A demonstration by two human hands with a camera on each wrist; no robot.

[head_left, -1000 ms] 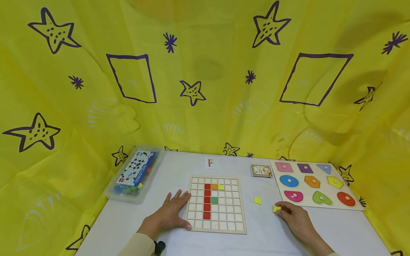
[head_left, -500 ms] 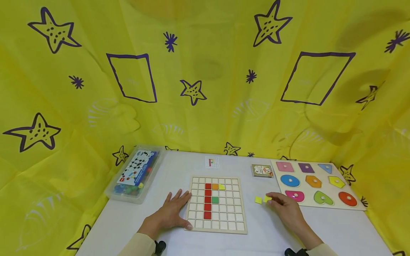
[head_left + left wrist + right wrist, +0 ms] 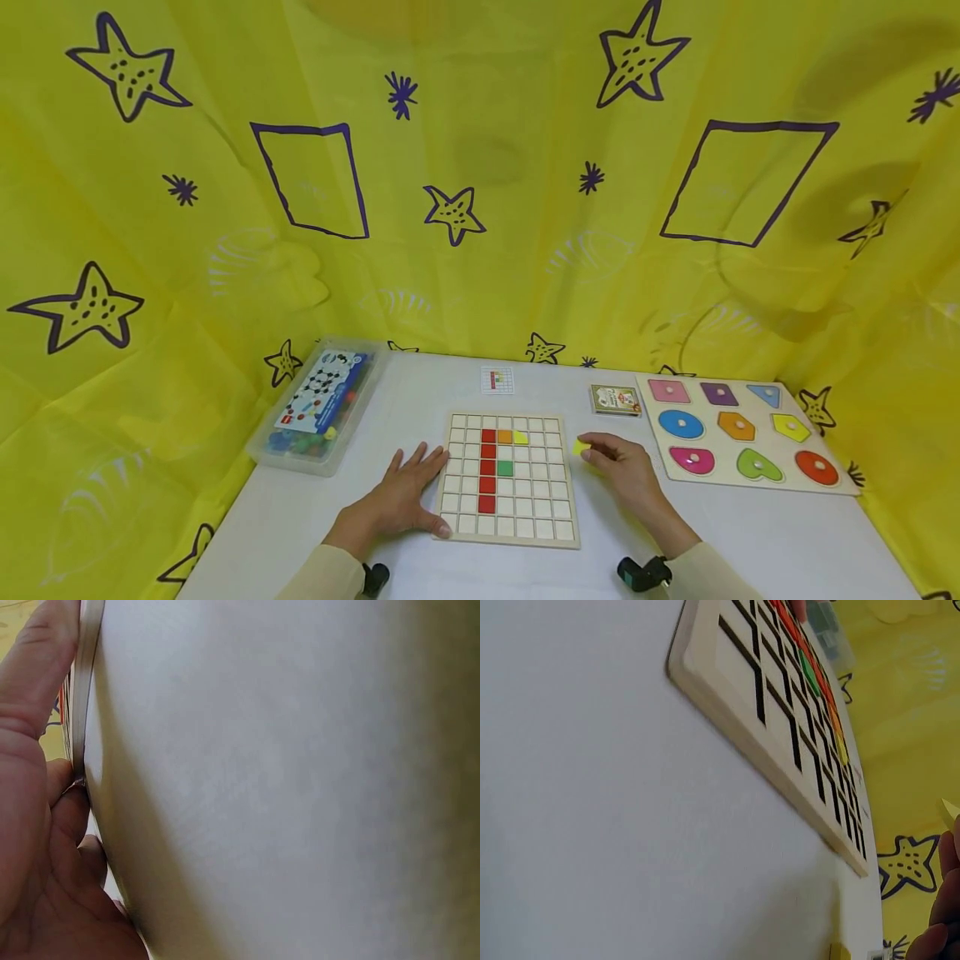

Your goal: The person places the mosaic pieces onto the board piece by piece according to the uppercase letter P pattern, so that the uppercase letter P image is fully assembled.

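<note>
My left hand [image 3: 405,500] rests with spread fingers along the left edge of the wooden grid board [image 3: 525,540]. The thumb touches its near left corner. Several red tiles [image 3: 487,468] form a column in the board. An orange tile [image 3: 505,437] and a yellow tile [image 3: 521,438] continue right from the top red one, and a green tile [image 3: 505,469] lies lower down. Just off the board's right edge, my right hand [image 3: 626,475] pinches a loose yellow tile [image 3: 581,447] between thumb and fingers. Another yellow tile [image 3: 840,951] shows in the right wrist view; the hand hides it from the head view.
Behind the board lies a small pattern card [image 3: 497,381]. A card box [image 3: 615,400] and a shape puzzle board [image 3: 701,483] stand right. At left is a clear plastic case [image 3: 318,408] of coloured parts. A yellow curtain [image 3: 480,275] encloses the white table [image 3: 480,575].
My right hand has moved left, carrying the pinched yellow tile past the one on the table and up to the board's right edge. My left hand has stayed in place.
</note>
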